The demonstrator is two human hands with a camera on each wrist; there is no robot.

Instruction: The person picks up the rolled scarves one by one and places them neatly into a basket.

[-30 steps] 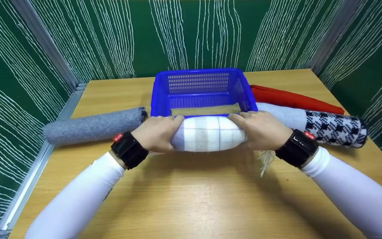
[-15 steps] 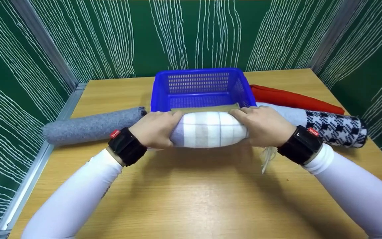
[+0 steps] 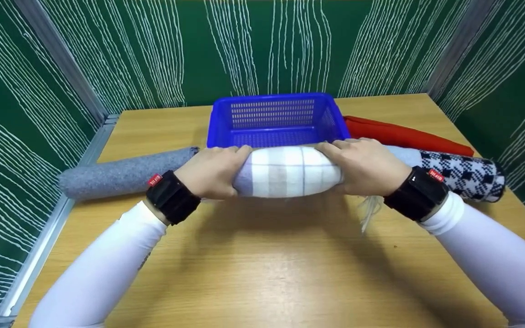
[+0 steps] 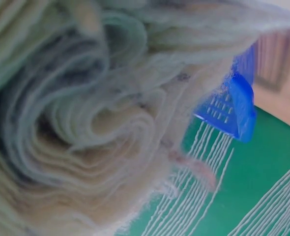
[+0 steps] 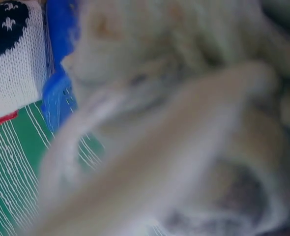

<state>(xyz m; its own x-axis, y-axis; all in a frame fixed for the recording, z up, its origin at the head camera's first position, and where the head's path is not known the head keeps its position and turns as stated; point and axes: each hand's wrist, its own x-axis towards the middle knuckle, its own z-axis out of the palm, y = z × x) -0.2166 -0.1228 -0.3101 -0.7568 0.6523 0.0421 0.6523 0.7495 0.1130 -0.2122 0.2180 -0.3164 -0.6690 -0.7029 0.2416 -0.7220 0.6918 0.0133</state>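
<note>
A rolled plaid scarf (image 3: 285, 172), white with beige and lavender bands, is gripped at its two ends. My left hand (image 3: 214, 173) curls over the left end and my right hand (image 3: 365, 164) over the right end. Pale fringe (image 3: 370, 212) dangles below the right hand. The roll overlaps the near side of a blue plastic basket (image 3: 271, 96) in the head view. Its spiral end (image 4: 101, 123) fills much of the left wrist view. Blurred folds and strands (image 5: 150, 147) of the scarf fill the right wrist view. A tan roll inside the basket is mostly hidden now.
To the left lies a grey rolled cloth (image 3: 116, 175). A red rolled cloth (image 3: 408, 135) and a white roll with black houndstooth (image 3: 460, 175) lie right of the basket on the wooden table (image 3: 267, 273). Green walls (image 3: 262, 50) with white lines enclose the table.
Both hands have carried the plaid scarf forward toward the basket. It now covers the near rim and most of the tan roll that showed earlier. The basket has stayed put.
</note>
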